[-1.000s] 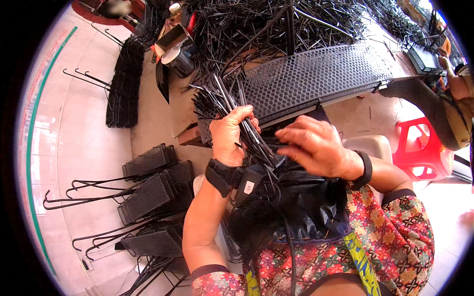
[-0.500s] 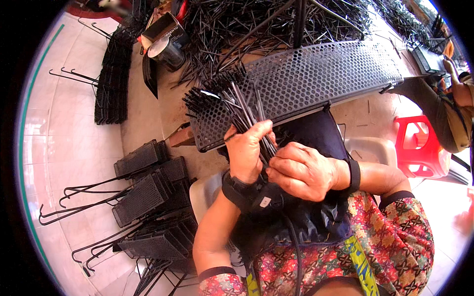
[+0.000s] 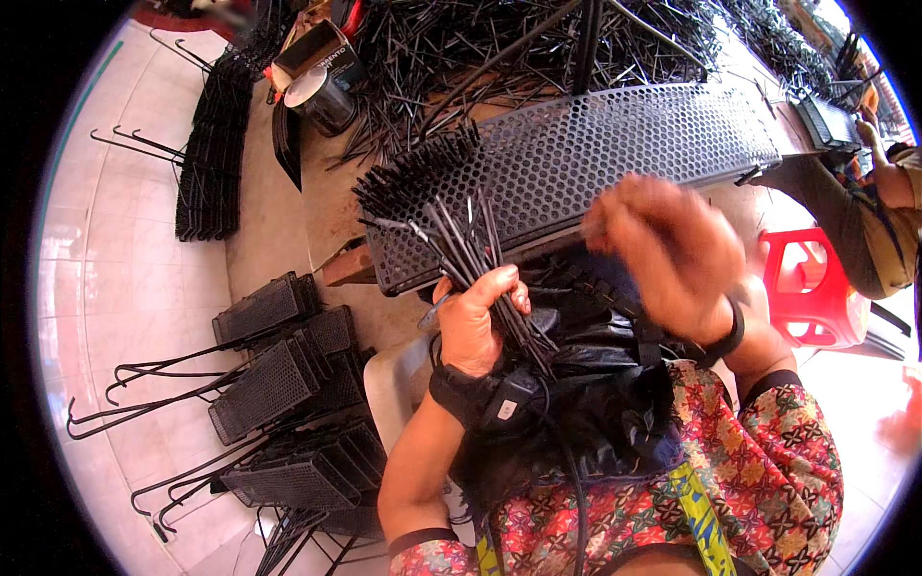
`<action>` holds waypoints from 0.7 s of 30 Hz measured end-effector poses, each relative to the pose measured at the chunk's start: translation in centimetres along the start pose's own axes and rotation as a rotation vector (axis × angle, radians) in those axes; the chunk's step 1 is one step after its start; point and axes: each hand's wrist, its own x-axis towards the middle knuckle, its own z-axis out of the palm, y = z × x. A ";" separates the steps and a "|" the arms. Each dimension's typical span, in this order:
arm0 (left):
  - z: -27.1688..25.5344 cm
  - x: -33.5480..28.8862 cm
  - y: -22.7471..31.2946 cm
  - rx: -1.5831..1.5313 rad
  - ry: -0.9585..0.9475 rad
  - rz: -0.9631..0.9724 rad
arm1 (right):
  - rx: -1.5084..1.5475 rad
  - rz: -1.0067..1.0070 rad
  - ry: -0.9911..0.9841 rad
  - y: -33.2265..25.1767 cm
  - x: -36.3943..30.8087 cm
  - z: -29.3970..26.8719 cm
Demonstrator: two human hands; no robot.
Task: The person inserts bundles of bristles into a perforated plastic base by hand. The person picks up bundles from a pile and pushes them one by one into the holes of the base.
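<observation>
My left hand (image 3: pixel 473 331) is wrapped round a bundle of thin black strips (image 3: pixel 526 334), their upper ends fanning out past my thumb. Just beyond lies a long black perforated panel (image 3: pixel 615 144), slanting across the workspace. Short black strips (image 3: pixel 413 178) stand densely packed in the holes at its left end. My right hand (image 3: pixel 672 254) is raised near the panel's front edge, apart from the bundle. Motion smears its fingers, so whether it holds a strip cannot be made out.
A large heap of black strips (image 3: pixel 519 43) covers the far table. Beside it stand a metal can (image 3: pixel 322 101) and a box (image 3: pixel 307 53). Stacked black mesh baskets with long hooked rods (image 3: pixel 274 384) sit at left. A red stool (image 3: pixel 812 288) and another person (image 3: pixel 888 192) are at right.
My right hand has left the bundle and swung up and to the right, toward the panel. My left hand keeps its grip on the strips, almost in place.
</observation>
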 end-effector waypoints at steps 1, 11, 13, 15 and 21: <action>0.3 -0.3 0.2 -0.010 0.006 0.017 | 0.025 0.141 0.083 1.0 0.7 0.2; 0.9 -2.1 1.7 -0.024 0.174 0.225 | 0.135 0.209 0.057 9.6 5.2 6.4; 0.4 -2.2 1.9 -0.056 0.192 0.217 | 0.090 0.148 0.057 10.5 5.3 7.3; 0.1 -2.3 2.1 -0.088 0.197 0.224 | 0.030 0.098 0.041 11.0 5.3 7.8; -1.0 -1.9 2.1 -0.059 0.184 0.208 | -0.160 -0.055 0.008 10.0 6.0 7.6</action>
